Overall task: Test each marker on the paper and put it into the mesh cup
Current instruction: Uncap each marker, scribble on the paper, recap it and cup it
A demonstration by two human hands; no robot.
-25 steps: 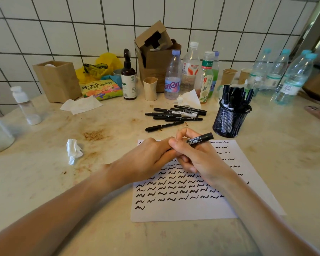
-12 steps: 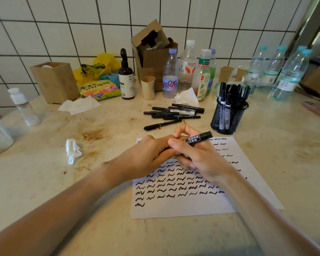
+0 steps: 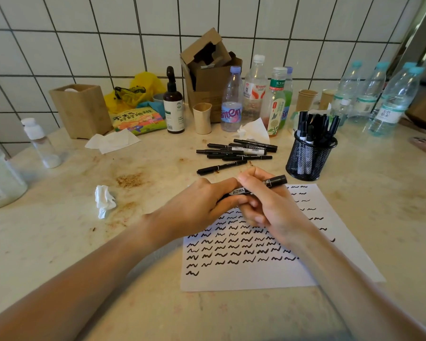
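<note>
White tiled wall (image 3: 84, 33) w/ dark grout behind stained beige marble counter (image 3: 59, 230); soft daylight.

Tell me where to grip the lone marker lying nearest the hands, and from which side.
Grip the lone marker at mid-barrel, coming straight down from above with the fingers across its width. It lies flat on the counter, slightly apart from the pile, so both long sides look free. Its ends are narrower and a grip there would probably tip it.
</note>
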